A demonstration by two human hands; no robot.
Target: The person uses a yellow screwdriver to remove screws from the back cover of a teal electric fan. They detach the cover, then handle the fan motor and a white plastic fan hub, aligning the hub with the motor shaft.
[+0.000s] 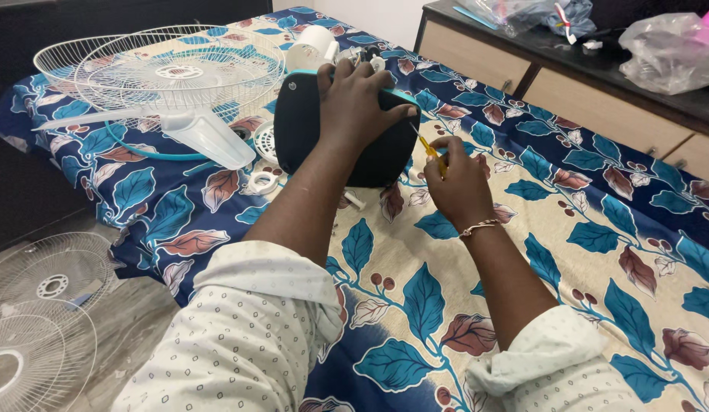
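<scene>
My left hand [360,101] presses flat on a dark rounded fan base [308,137] with a teal rim, standing on edge on the bed. My right hand [459,183] grips a yellow-handled screwdriver [429,149] whose tip points at the base's right side. A thin bracelet circles my right wrist. Both sleeves are white with small dots.
The bed has a leaf-patterned sheet [598,252]. A white wire fan guard [171,72] and clear fan blade [194,133] lie at the back left, with a white ring [261,181] nearby. More fan guards [41,313] lie on the floor. A wooden dresser [598,107] carries plastic bags.
</scene>
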